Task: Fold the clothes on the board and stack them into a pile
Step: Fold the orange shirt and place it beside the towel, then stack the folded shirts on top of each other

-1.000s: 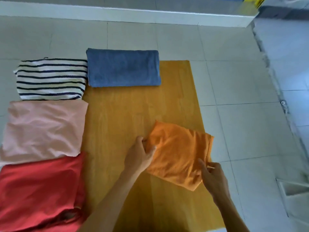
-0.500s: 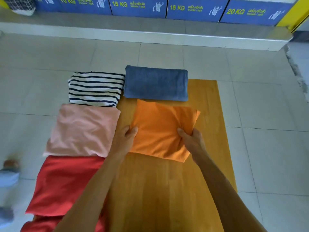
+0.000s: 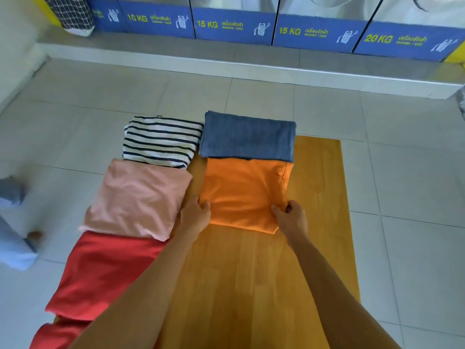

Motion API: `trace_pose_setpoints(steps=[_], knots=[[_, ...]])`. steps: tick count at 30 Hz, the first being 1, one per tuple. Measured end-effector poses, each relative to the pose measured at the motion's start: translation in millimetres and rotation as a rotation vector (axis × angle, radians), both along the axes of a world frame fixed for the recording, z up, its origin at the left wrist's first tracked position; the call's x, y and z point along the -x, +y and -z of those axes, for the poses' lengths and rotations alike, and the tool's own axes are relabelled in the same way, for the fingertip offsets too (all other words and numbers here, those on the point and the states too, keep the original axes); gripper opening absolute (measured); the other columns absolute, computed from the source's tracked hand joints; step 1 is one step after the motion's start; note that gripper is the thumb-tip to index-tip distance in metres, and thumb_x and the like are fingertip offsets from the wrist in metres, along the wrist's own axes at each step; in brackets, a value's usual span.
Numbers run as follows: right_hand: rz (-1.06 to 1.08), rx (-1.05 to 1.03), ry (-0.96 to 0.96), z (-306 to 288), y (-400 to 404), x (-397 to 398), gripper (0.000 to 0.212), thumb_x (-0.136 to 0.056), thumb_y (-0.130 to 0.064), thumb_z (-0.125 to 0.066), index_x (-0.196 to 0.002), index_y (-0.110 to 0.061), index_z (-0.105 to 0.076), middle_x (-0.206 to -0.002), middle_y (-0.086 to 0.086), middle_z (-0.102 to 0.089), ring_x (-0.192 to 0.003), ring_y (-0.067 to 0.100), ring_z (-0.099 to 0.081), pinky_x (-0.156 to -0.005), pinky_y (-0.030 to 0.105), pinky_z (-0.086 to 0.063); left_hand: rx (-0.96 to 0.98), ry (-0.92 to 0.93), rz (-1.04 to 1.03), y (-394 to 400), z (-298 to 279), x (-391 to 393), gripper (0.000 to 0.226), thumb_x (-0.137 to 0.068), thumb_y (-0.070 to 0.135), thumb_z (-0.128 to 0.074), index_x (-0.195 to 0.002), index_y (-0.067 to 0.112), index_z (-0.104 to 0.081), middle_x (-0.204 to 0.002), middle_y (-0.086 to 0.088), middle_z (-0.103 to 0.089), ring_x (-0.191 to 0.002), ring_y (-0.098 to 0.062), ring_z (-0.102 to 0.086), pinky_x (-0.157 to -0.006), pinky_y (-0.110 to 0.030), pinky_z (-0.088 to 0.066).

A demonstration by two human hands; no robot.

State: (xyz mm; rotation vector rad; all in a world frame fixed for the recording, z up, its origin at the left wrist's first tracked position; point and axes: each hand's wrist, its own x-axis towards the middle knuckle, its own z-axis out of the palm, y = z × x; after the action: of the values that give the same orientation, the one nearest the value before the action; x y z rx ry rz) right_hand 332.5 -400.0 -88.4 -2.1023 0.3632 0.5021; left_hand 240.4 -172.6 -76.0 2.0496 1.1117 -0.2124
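A folded orange garment (image 3: 242, 192) lies on the wooden board (image 3: 319, 187), its far edge touching a folded blue-grey garment (image 3: 247, 136). My left hand (image 3: 195, 215) grips the orange garment's near left corner. My right hand (image 3: 292, 217) pinches its near right corner. To the left, a striped folded garment (image 3: 161, 141), a pink folded garment (image 3: 137, 199) and a red garment (image 3: 100, 275) lie in a row along the board's left edge.
Grey tiled floor surrounds the board. A raised step carries a row of washing machines with blue labels (image 3: 234, 27) at the back. A checked bag (image 3: 70, 15) stands at the back left. Another person's foot and trouser leg (image 3: 15, 233) are at the left edge.
Both hands have carried the orange garment away from me across the board, from its near right part up against the blue-grey garment, and squared it. The view has tilted upward.
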Motion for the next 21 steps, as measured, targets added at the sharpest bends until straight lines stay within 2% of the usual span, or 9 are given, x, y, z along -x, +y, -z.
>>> trace_pose_setpoints(steps=[2,4,8,11,13,16,18,21], knots=[[-0.007,-0.005,-0.005,0.2,-0.5,-0.9,0.024,-0.083,-0.032,-0.072,-0.074,-0.018,-0.054,-0.067,-0.003,-0.053,-0.059,0.014,-0.049,-0.048,0.029,-0.032,-0.002,0.012,-0.005,-1.7,-2.3,-0.8,0.042,-0.097,0.035,-0.046,-0.129,0.007,-0.051,-0.126,-0.018,-0.057,-0.100,-0.031,-0.057,-0.079,-0.033,-0.039],[-0.011,-0.003,-0.010,0.5,-1.6,-2.5,0.024,-0.082,-0.033,-0.073,-0.075,-0.017,-0.056,-0.066,-0.003,-0.054,-0.059,0.014,-0.049,-0.048,0.029,-0.032,-0.010,0.014,-0.011,-2.5,-3.1,-0.9,0.044,-0.098,0.034,-0.045,-0.132,0.005,-0.049,-0.130,-0.018,-0.055,-0.116,-0.036,-0.053,-0.080,-0.031,-0.035],[-0.008,0.007,-0.008,1.2,-2.3,-3.0,0.025,-0.081,-0.035,-0.073,-0.077,-0.015,-0.059,-0.069,-0.002,-0.057,-0.060,0.014,-0.052,-0.048,0.028,-0.034,-0.008,0.006,-0.025,-5.4,-3.1,-1.7,0.045,-0.099,0.033,-0.045,-0.134,0.005,-0.048,-0.130,-0.018,-0.055,-0.115,-0.035,-0.054,-0.083,-0.034,-0.040],[-0.003,0.008,-0.014,0.8,-2.2,-1.2,0.025,-0.082,-0.036,-0.073,-0.076,-0.016,-0.058,-0.070,-0.001,-0.060,-0.062,0.015,-0.054,-0.048,0.028,-0.035,0.011,-0.005,-0.076,-10.2,-5.0,-2.0,0.045,-0.098,0.033,-0.046,-0.134,0.007,-0.047,-0.129,-0.016,-0.055,-0.099,-0.027,-0.054,-0.079,-0.031,-0.039],[0.002,-0.001,-0.009,1.8,-2.9,-1.0,0.025,-0.082,-0.035,-0.073,-0.078,-0.015,-0.059,-0.072,0.000,-0.060,-0.065,0.018,-0.056,-0.050,0.029,-0.038,0.001,-0.022,-0.106,-14.9,-5.5,-1.2,0.044,-0.097,0.032,-0.047,-0.133,0.007,-0.047,-0.129,-0.015,-0.056,-0.102,-0.028,-0.056,-0.078,-0.030,-0.038],[-0.010,-0.043,0.044,-2.7,-2.1,-2.8,0.020,-0.086,-0.030,-0.071,-0.085,-0.014,-0.059,-0.086,0.005,-0.065,-0.072,0.020,-0.058,-0.056,0.031,-0.042,0.012,-0.036,-0.100,-17.9,-9.2,-1.4,0.050,-0.096,0.031,-0.050,-0.138,0.007,-0.042,-0.138,-0.014,-0.051,-0.122,-0.031,-0.052,-0.092,-0.033,-0.042],[-0.006,-0.100,0.088,-12.5,0.2,-1.8,0.017,-0.089,-0.025,-0.069,-0.097,-0.013,-0.058,-0.097,0.008,-0.065,-0.075,0.017,-0.057,-0.061,0.032,-0.045,0.014,-0.021,0.006,-15.7,-11.4,2.9,0.059,-0.094,0.033,-0.052,-0.144,0.007,-0.035,-0.145,-0.013,-0.044,-0.130,-0.030,-0.045,-0.105,-0.037,-0.040],[0.056,-0.021,0.001,-31.6,6.4,10.8,0.037,-0.090,-0.025,-0.064,-0.123,-0.011,-0.055,-0.109,0.007,-0.061,-0.095,0.026,-0.059,-0.077,0.037,-0.047,-0.075,-0.086,0.187,-2.8,-21.4,21.8,0.062,-0.093,0.031,-0.054,-0.146,0.008,-0.032,-0.142,-0.014,-0.041,-0.134,-0.032,-0.038,-0.110,-0.045,-0.034]])
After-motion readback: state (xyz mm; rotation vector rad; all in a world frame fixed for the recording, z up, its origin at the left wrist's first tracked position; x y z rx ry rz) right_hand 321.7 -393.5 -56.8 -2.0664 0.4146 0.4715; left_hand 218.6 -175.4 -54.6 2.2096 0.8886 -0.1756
